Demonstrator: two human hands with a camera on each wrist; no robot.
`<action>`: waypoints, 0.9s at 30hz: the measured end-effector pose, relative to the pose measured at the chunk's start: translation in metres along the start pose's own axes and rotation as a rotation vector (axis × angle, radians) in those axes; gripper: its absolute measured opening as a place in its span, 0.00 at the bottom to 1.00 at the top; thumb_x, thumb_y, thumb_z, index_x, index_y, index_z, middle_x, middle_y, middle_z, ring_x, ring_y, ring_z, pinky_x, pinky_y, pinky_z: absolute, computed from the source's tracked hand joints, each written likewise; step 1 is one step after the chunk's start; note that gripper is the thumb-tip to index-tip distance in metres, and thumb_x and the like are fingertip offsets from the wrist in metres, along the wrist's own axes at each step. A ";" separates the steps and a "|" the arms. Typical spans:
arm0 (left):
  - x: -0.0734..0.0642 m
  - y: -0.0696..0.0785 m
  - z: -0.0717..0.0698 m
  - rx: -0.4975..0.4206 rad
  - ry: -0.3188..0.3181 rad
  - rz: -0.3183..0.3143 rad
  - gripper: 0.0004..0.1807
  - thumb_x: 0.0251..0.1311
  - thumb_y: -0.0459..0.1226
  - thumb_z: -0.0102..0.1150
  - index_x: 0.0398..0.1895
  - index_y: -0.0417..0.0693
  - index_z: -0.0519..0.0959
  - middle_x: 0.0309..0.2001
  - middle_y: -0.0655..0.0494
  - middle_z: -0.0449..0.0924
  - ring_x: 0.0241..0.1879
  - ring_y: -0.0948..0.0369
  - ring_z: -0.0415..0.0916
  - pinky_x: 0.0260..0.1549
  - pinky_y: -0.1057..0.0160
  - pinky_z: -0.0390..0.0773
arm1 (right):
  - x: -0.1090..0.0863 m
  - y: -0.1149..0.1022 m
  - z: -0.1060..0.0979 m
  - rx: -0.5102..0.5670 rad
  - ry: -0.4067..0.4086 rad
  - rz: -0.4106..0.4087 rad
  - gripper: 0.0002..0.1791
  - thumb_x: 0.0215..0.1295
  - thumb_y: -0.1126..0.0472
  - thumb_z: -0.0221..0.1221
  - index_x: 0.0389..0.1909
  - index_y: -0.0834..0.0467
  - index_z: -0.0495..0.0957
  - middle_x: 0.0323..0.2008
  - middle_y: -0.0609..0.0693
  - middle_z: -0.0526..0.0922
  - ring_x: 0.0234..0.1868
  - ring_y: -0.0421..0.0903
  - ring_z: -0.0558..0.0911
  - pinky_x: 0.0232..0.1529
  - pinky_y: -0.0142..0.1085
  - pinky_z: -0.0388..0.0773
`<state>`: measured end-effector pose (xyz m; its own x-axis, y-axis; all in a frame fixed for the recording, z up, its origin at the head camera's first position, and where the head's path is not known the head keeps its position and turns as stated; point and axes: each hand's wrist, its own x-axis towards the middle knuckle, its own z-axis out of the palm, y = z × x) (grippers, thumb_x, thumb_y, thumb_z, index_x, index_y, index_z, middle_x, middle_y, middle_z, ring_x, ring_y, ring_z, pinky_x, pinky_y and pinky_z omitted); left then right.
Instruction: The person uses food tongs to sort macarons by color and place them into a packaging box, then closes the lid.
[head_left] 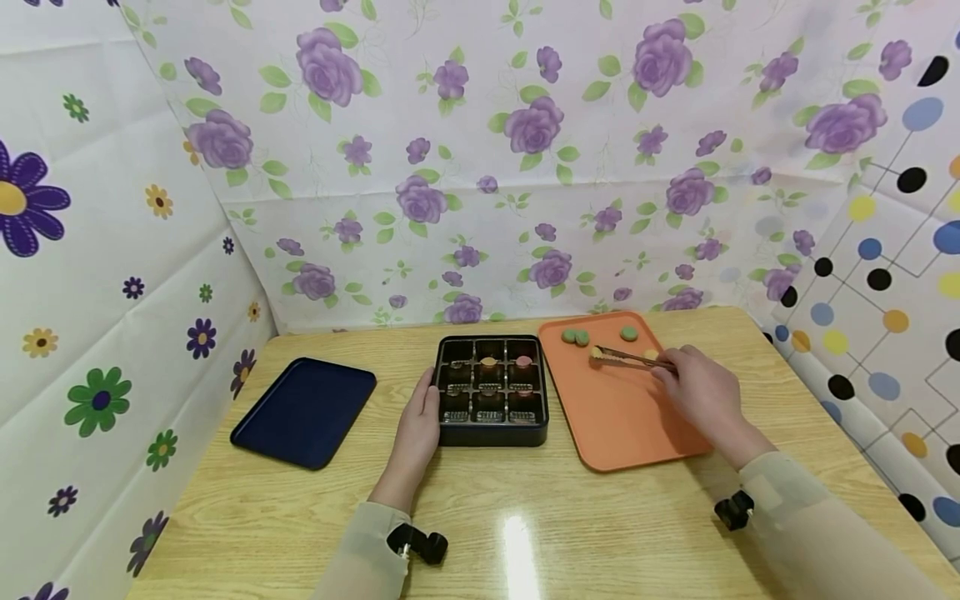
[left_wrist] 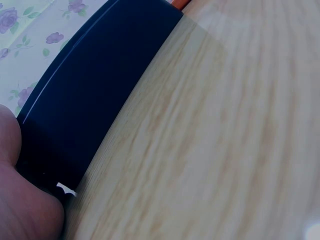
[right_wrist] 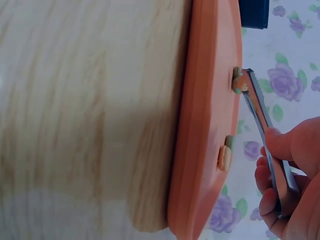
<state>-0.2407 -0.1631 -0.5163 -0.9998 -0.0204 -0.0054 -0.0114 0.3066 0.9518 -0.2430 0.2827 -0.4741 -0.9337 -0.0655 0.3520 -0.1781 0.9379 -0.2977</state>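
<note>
My right hand (head_left: 703, 390) holds metal tongs (right_wrist: 286, 182) over the orange tray (head_left: 622, 425). A pale yellow macaron (head_left: 596, 353) sits between the tongs' tips, close over the tray. Another yellow macaron (head_left: 651, 355) lies near the fingers. Farther back on the tray are two green macarons (head_left: 575, 337) side by side and a single green macaron (head_left: 628, 333). My left hand (head_left: 417, 429) rests along the left wall of a black divided box (head_left: 491, 435), its fingers fairly straight. An orange macaron (head_left: 489, 362) and a pink macaron (head_left: 524, 362) sit in the box's back row.
Left of the box, a dark blue tray (head_left: 303, 412) lies on the wooden table (head_left: 465, 508). The box stands close beside the orange tray's left edge. A floral cloth (head_left: 480, 167) hangs behind the table, with patterned cloths on both sides.
</note>
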 end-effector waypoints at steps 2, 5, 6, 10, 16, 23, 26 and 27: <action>0.000 0.001 0.000 0.001 0.001 0.001 0.32 0.93 0.50 0.34 0.93 0.55 0.52 0.89 0.46 0.51 0.86 0.42 0.52 0.82 0.35 0.54 | 0.000 -0.001 -0.001 0.004 0.007 -0.005 0.11 0.79 0.57 0.70 0.51 0.62 0.88 0.40 0.58 0.84 0.30 0.52 0.83 0.27 0.52 0.81; -0.001 0.001 0.000 -0.005 0.001 0.003 0.32 0.93 0.49 0.34 0.93 0.54 0.52 0.89 0.46 0.51 0.86 0.42 0.51 0.82 0.36 0.54 | 0.000 -0.004 -0.003 0.013 0.023 -0.019 0.11 0.79 0.57 0.70 0.50 0.62 0.88 0.40 0.57 0.84 0.29 0.52 0.83 0.27 0.51 0.81; -0.001 0.001 0.000 -0.006 0.001 0.003 0.32 0.93 0.49 0.34 0.93 0.54 0.52 0.89 0.46 0.51 0.86 0.42 0.51 0.82 0.36 0.54 | 0.001 -0.006 -0.004 0.017 0.027 -0.024 0.12 0.79 0.56 0.70 0.50 0.62 0.89 0.40 0.57 0.84 0.30 0.51 0.83 0.27 0.51 0.81; 0.001 -0.001 0.000 -0.003 -0.002 0.005 0.32 0.93 0.50 0.34 0.93 0.55 0.52 0.89 0.46 0.50 0.85 0.41 0.52 0.82 0.35 0.54 | 0.002 -0.015 -0.010 0.023 0.033 -0.034 0.13 0.79 0.55 0.70 0.51 0.61 0.89 0.40 0.56 0.84 0.31 0.51 0.83 0.28 0.51 0.81; 0.002 -0.002 0.000 -0.001 -0.006 0.002 0.32 0.93 0.51 0.34 0.93 0.55 0.51 0.89 0.46 0.50 0.85 0.41 0.54 0.81 0.34 0.54 | 0.003 -0.034 -0.019 0.035 0.028 -0.047 0.12 0.80 0.54 0.69 0.52 0.59 0.90 0.39 0.53 0.83 0.30 0.48 0.80 0.26 0.45 0.76; 0.001 -0.002 0.000 -0.002 -0.006 0.002 0.32 0.93 0.51 0.34 0.93 0.55 0.52 0.89 0.46 0.51 0.86 0.41 0.52 0.82 0.35 0.54 | 0.008 -0.056 -0.022 0.052 0.006 -0.068 0.11 0.81 0.54 0.68 0.51 0.57 0.90 0.41 0.54 0.84 0.30 0.47 0.80 0.25 0.44 0.75; 0.002 -0.003 0.000 -0.005 -0.007 0.003 0.33 0.93 0.51 0.34 0.93 0.55 0.51 0.89 0.46 0.51 0.85 0.41 0.52 0.81 0.34 0.54 | 0.010 -0.065 -0.021 0.065 0.014 -0.077 0.12 0.81 0.54 0.68 0.51 0.58 0.90 0.46 0.56 0.86 0.33 0.49 0.84 0.28 0.46 0.79; 0.002 -0.003 0.000 -0.008 -0.008 0.001 0.33 0.93 0.51 0.34 0.93 0.56 0.51 0.89 0.46 0.51 0.85 0.41 0.53 0.81 0.34 0.54 | 0.011 -0.067 -0.020 0.067 0.016 -0.083 0.11 0.81 0.53 0.68 0.51 0.57 0.90 0.46 0.56 0.86 0.34 0.50 0.84 0.28 0.46 0.80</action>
<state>-0.2423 -0.1641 -0.5192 -0.9999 -0.0126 -0.0071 -0.0106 0.2989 0.9542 -0.2355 0.2255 -0.4323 -0.9098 -0.1363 0.3921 -0.2759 0.9043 -0.3257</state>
